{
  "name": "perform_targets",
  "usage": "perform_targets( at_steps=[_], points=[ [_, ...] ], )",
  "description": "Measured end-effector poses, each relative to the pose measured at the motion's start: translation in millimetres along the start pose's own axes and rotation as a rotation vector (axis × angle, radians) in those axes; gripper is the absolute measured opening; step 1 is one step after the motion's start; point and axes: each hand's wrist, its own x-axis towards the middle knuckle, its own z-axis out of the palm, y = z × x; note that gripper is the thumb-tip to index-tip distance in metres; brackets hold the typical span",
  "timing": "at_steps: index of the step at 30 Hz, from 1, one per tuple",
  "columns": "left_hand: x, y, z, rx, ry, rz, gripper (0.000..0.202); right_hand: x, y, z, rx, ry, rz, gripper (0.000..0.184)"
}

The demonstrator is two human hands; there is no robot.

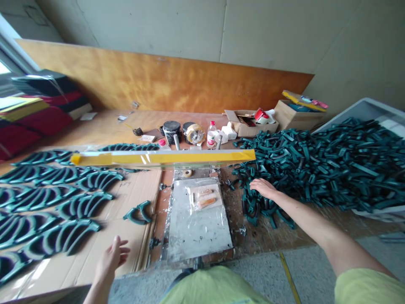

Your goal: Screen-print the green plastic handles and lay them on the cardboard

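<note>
My right hand (263,188) is over the left edge of a heaped pile of dark green plastic handle-like parts (284,160). Its fingers are stretched out to the left, palm down, and no part shows in them; their undersides are hidden. On the left, my left hand (116,254) hovers above the cardboard sheet (126,185), empty, with fingers apart. One single green Y-shaped part (139,213) lies just beyond it. Further left, rows of nested green parts (66,236) cover the cardboard. Between my hands sits a grey metal plate (199,232) bearing a pale block with orange-brown shapes (205,202).
A yellow-faced bar (164,158) spans above the plate. Behind it stand black tubs (171,131), a tape roll (195,134), a red-capped bottle (211,134) and cardboard boxes (249,124). A grey bin (363,105) of green parts is at right; knobs (242,230) flank the plate.
</note>
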Motion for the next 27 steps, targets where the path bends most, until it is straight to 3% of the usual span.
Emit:
perform_targets(
  at_steps=[3,5,8,13,17,21,27],
  points=[
    [-9,3,-3.6,-0.075,0.086,0.063,0.039,0,-7,-3,0.026,0.145,0.059,0.034],
    [-21,21,1.2,-0.112,0.096,0.103,0.036,10,-28,-6,0.069,0.284,0.133,0.033],
    [-46,71,19.8,-0.187,0.042,0.232,0.038,36,-84,-4,0.178,0.401,0.103,0.023],
    [-94,173,62.5,-0.312,-0.079,0.631,0.047,86,-192,15,0.276,0.419,-0.214,0.011],
    [-125,227,83.5,-0.509,-0.159,0.83,0.041,107,-227,27,0.216,0.371,-0.248,0.009],
    [-136,241,91.7,-0.512,-0.185,0.873,0.04,108,-239,25,0.124,0.305,-0.184,0.013],
    [-137,232,87.9,-0.442,-0.208,0.864,0.043,92,-254,9,0.054,0.249,-0.137,0.017]
  ],
)
